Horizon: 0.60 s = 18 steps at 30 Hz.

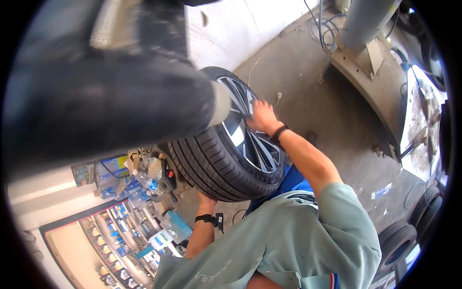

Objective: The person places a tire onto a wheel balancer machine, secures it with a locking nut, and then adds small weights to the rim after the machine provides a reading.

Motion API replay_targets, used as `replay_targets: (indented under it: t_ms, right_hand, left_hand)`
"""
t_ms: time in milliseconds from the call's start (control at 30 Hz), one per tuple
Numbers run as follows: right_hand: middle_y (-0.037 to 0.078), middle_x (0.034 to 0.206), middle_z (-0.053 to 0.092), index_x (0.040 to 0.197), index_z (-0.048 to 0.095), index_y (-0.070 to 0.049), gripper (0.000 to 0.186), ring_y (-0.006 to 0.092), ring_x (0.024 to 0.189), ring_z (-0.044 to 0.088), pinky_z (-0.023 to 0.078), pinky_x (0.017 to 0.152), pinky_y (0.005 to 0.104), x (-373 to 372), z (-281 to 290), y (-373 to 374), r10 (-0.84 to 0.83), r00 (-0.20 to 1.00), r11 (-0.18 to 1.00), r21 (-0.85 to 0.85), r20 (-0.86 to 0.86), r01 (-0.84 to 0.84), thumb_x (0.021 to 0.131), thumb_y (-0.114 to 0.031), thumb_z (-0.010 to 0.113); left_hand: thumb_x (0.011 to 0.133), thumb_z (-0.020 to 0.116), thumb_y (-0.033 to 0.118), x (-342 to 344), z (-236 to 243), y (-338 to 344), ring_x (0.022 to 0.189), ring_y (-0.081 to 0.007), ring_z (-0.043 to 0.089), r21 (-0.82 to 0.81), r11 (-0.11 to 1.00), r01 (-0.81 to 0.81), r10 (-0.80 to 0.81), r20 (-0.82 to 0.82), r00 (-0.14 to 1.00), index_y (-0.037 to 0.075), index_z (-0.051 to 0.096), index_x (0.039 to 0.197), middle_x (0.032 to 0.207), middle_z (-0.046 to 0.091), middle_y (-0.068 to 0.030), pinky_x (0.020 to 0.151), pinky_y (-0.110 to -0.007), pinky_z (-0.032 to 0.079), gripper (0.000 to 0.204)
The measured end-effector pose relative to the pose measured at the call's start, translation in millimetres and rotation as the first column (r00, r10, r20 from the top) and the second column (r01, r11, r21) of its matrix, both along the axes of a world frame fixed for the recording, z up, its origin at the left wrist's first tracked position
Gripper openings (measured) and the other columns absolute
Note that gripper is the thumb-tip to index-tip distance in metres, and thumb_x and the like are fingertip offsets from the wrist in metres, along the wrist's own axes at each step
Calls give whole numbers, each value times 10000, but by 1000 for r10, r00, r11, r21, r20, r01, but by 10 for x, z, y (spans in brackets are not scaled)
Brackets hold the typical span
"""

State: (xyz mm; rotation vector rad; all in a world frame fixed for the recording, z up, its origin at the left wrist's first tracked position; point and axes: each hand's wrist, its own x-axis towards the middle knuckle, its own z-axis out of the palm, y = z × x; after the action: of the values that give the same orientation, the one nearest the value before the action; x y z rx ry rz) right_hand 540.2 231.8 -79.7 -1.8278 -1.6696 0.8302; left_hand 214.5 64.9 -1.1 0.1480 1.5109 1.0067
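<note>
A car wheel (243,137) with a black tyre (211,166) and a black-and-silver spoked rim (262,156) stands tilted in front of me. My right hand (262,117) is at the rim near its middle, with curled fingers. What they hold there, if anything, is hidden. My left hand (207,200) touches the tyre's tread from the near left side; its fingers disappear behind the rubber. A black band is on each wrist, and the left one carries a small black device (219,221).
A thick, blurred black cylinder (159,98) with a pale end covers the upper left and part of the wheel. Bottles and tools clutter the left, beside a shelved display board (110,241). A grey post (368,24) on a metal base rises at far right; spare tyres (397,243) lie lower right.
</note>
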Motion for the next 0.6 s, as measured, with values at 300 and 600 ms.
replay_targets:
  t_ms: [300,600]
  right_hand:
    - [143,961,527,1106,466,68,637,240,884,528,443,782,349,559,3063,-108,138,915,159,920,-379,357,806,-435,717]
    - [139,953,516,1087,482,55,600,237,859,505,421,754,345,207,3328,255,9,817,190,803,-577,565,932,-524,505]
  left_hand:
    - [927,361,597,-190,-133,-149,1370,-306,383,25,999,-32,29,127,992,111,466,1413,1491,427,-85,1147,-461,287,695]
    - [969,309,462,-133,-313,-242,1245,-324,527,38,985,-171,158,224,962,37,521,1348,1342,575,-123,1082,-456,391,608]
